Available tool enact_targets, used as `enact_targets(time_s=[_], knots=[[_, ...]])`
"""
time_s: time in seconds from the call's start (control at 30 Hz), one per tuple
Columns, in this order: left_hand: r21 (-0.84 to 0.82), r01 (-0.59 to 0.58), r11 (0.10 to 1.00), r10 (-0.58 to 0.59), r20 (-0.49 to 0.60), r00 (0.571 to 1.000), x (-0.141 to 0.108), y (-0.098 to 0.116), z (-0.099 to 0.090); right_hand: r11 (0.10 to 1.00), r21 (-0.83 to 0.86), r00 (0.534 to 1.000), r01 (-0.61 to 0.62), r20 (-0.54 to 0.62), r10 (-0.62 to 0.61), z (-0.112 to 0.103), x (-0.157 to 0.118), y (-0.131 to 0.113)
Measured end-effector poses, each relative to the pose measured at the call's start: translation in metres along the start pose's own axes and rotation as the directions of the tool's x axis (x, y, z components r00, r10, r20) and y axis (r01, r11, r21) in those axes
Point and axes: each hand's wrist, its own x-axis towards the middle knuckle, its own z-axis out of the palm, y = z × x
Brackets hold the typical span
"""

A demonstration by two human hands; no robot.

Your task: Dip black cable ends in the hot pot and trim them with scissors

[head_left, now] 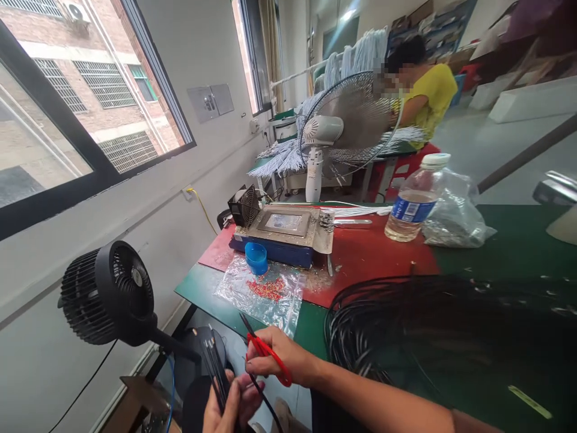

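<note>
My left hand (225, 403), low in the view, is closed around a bundle of black cables (215, 367) whose ends point upward, some showing bare tips. Just to its right, my right hand (277, 355) grips red-handled scissors (267, 352), their dark blades angled up and left. A single black cable (265, 400) passes below the right hand's fingertips, between the two hands; which hand holds it I cannot tell. The large coil of black cable (360, 325) lies on the green table beyond my right forearm.
A clear plastic bag (234, 288) with small red and yellow pieces (268, 288) and a blue cup (256, 258) lies ahead. Behind are a hot plate (283, 224), a bottle (412, 201) and a white fan (324, 129). A black fan (108, 288) stands left. A person in yellow (433, 93) sits farther back.
</note>
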Motion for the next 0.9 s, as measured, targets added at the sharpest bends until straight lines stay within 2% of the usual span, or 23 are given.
enact_targets(time_s=[0.1,0.17,0.37,0.5,0.6,0.67,0.73,0.77,0.83,0.9], knots=[[0.057,0.005,0.998,-0.011,0.111,0.994,-0.003,0.0,0.015,0.998,-0.038,0.999,0.043,-0.001,-0.043,0.0,-0.001,0.0],[0.089,0.016,0.996,-0.03,0.166,0.986,-0.001,-0.002,0.02,0.999,0.041,0.999,0.028,0.026,-0.029,0.0,-0.001,0.0],[0.034,0.099,0.995,-0.104,0.214,0.971,0.002,0.005,0.027,0.946,0.323,0.99,-0.039,0.141,-0.007,-0.001,0.0,-0.002],[0.05,0.09,0.995,-0.098,0.201,0.975,-0.003,0.013,0.026,0.926,0.376,0.979,-0.027,0.196,-0.051,0.0,-0.002,-0.006],[0.065,0.115,0.991,-0.128,0.254,0.959,-0.001,0.01,0.019,0.924,0.379,0.972,-0.041,0.23,-0.051,0.0,-0.003,-0.007],[0.061,0.146,0.987,-0.158,0.304,0.94,0.003,0.005,0.015,0.959,0.285,0.981,-0.005,0.187,-0.05,0.0,-0.003,-0.005],[0.027,0.131,0.991,-0.133,0.288,0.948,0.005,0.0,0.013,0.992,0.02,0.991,0.126,0.034,-0.127,0.002,-0.004,-0.002],[-0.001,0.106,0.994,-0.103,0.249,0.963,0.006,-0.002,0.014,0.967,-0.155,0.975,0.204,-0.052,-0.214,0.003,-0.004,0.0],[-0.047,0.052,0.998,-0.044,0.163,0.986,0.005,-0.005,0.017,0.838,-0.449,0.901,0.31,-0.142,-0.409,0.006,-0.006,0.004],[-0.057,0.015,0.998,-0.009,0.106,0.994,0.004,-0.007,0.019,0.739,-0.571,0.844,0.359,-0.14,-0.518,0.009,-0.007,0.007]])
